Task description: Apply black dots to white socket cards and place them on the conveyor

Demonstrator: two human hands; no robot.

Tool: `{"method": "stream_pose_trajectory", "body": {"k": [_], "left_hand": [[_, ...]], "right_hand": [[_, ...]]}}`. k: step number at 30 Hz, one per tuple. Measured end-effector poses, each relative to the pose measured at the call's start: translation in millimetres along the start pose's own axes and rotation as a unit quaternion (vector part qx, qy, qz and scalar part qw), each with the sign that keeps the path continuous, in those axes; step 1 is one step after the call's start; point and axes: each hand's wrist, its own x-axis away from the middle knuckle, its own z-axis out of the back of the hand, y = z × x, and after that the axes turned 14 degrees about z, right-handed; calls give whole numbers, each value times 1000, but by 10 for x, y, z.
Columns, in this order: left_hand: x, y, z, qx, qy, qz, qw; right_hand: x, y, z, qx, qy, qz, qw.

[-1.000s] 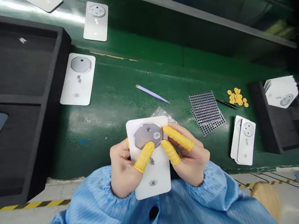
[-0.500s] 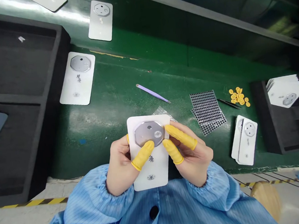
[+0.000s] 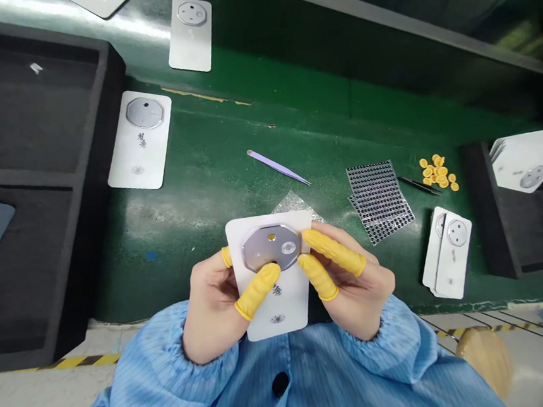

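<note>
A white panel with a grey octagonal plate near its top is held up in front of my blue sleeves. My left hand grips its left side, the yellow-capped thumb pressing at the plate's lower edge and the other fingers mostly hidden behind. At the right edge my right hand holds the panel, two yellow-capped fingertips beside the plate. Yellow shows through the plate's upper hole. Just behind the panel lies a clear textured sheet, partly covered.
Purple tweezers lie beyond the panel. To the right are dotted black sheets, black tweezers, yellow finger caps, stacked panels and a black tray. A large black tray and another panel are left.
The panel has tilted slightly and its top edge sits a little lower. My left hand has shifted a little left, my right hand slightly right. The upper hole, dark before, now shows yellow.
</note>
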Motion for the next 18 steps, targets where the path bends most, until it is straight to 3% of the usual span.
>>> {"method": "stream_pose_trajectory", "body": {"k": [12, 18], "left_hand": [[14, 10, 19, -15, 7, -27, 999], [79, 42, -53, -40, 110, -4, 993]], "right_hand": [[-7, -36, 8, 17, -16, 24, 999], [2, -60, -24, 36, -3, 35, 999]]}}
